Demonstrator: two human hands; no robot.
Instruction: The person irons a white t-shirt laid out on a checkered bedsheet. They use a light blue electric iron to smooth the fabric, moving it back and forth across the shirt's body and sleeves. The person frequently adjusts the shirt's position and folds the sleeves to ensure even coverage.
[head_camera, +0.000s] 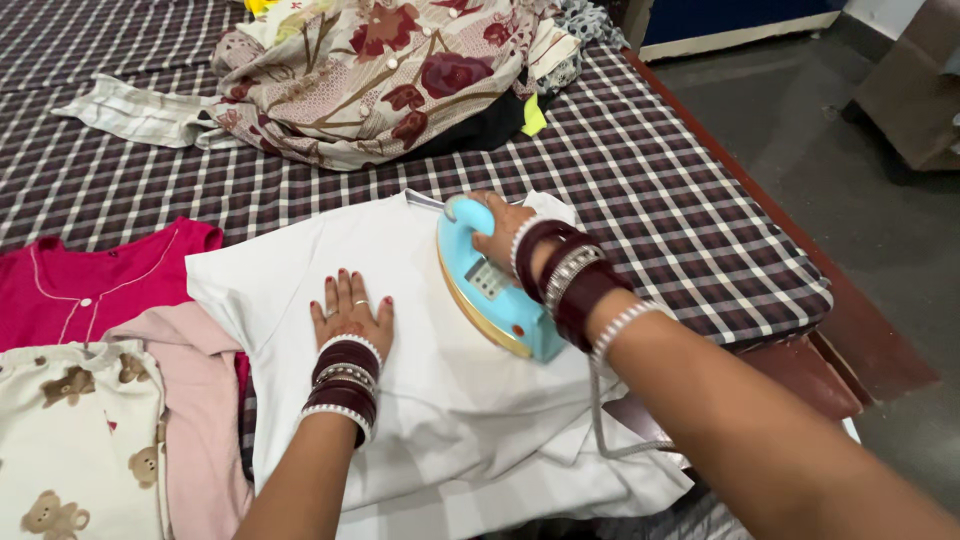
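While pressed, white garment (430, 390) lies flat (creased).

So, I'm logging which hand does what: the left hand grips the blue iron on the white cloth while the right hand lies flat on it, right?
Not quite: the hands are swapped. In the head view the right hand has its grip on the blue iron, and the left hand lies flat on the white cloth. The rest holds: the iron sits on that cloth.
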